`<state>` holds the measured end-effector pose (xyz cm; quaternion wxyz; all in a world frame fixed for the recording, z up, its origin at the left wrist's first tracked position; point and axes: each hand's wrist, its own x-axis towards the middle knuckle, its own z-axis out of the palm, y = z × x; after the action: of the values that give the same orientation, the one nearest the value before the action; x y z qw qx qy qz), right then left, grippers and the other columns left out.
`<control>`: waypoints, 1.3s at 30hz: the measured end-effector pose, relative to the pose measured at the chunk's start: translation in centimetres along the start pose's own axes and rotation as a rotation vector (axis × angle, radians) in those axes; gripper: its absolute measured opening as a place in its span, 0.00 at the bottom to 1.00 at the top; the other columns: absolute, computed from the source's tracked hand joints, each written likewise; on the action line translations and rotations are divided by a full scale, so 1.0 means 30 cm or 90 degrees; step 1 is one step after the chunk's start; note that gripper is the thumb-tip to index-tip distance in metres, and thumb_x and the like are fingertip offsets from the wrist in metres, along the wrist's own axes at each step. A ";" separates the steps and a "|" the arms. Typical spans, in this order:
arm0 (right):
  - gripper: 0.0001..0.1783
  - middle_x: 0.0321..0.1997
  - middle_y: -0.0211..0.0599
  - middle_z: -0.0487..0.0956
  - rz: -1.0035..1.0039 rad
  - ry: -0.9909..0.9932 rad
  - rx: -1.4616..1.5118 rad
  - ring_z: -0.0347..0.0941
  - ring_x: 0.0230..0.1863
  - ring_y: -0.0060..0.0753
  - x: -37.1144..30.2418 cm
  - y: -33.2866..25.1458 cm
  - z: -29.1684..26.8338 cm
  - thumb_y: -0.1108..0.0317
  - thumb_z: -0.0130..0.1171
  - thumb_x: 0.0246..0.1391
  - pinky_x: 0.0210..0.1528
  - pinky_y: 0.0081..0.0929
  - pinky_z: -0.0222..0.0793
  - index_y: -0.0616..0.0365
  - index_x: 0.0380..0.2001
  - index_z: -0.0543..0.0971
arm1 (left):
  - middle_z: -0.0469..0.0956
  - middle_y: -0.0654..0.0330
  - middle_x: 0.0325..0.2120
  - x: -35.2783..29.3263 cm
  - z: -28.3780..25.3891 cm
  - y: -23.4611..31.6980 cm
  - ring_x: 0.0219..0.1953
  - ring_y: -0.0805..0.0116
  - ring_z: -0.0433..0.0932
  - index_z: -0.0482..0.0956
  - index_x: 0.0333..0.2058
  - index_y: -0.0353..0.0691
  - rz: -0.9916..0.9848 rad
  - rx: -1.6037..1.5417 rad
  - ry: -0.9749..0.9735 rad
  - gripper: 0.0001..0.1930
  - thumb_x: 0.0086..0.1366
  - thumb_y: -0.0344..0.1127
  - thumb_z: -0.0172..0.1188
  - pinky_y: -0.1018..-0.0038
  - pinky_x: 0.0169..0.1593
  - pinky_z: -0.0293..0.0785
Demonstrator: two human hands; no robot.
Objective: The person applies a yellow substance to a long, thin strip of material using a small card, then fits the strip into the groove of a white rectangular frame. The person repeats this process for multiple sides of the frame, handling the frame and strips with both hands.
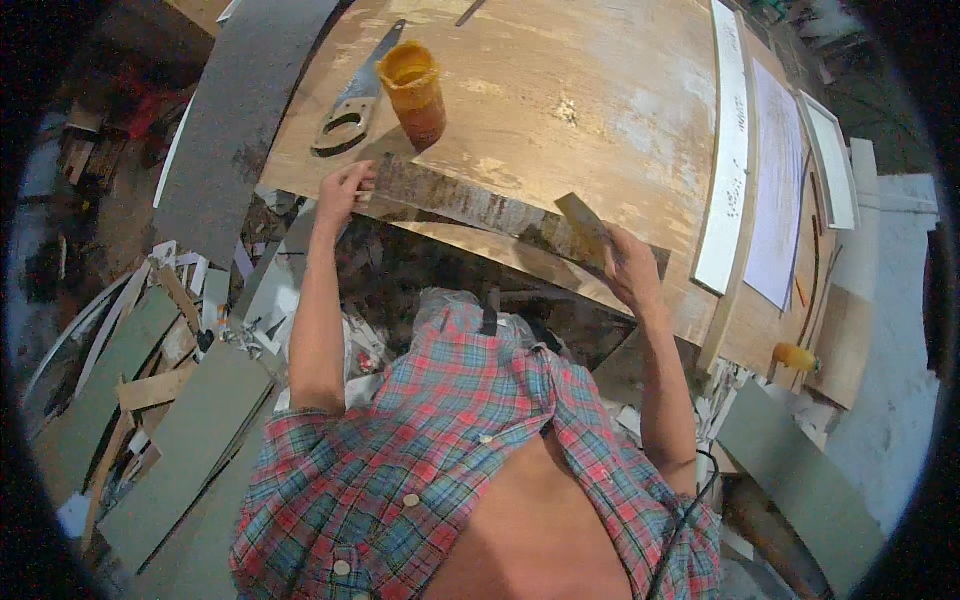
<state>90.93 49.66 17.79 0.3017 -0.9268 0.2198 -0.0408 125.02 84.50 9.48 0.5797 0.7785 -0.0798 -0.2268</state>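
A long narrow strip point(470, 205) with a brown, blotchy, wet-looking face lies along the near edge of the worktable. Closed on its left end is my left hand point(347, 192), thumb and fingers pinching the edge. My right hand point(632, 268) grips a flat, thin, brownish blade-like piece point(583, 222), which is tilted over the strip's right part; whether it is a spreader or an offcut I cannot tell. Just beyond the strip, near my left hand, stands an orange plastic jar point(415, 100) with a crusted rim. A handsaw point(347, 118) lies left of the jar.
The worn wooden worktable point(600, 110) carries white boards point(727, 190) and a pale sheet point(775, 200) on the right. A yellow-orange handled object point(795, 357) sits at the right edge. A dark grey panel point(235, 130) leans left. Scrap boards point(190, 430) litter the floor.
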 end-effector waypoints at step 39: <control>0.21 0.46 0.41 0.79 0.150 0.615 0.506 0.76 0.43 0.31 -0.621 0.253 -0.501 0.63 0.57 0.59 0.46 0.28 0.73 0.66 0.50 0.73 | 0.79 0.60 0.23 -0.285 0.118 -0.159 0.24 0.75 0.77 0.81 0.32 0.31 -0.040 0.170 -0.086 0.11 0.62 0.36 0.60 0.75 0.28 0.75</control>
<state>68.14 44.10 26.71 0.4919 -0.5907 0.3997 -0.4994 115.22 86.25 6.42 0.4569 0.8339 -0.1238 -0.2838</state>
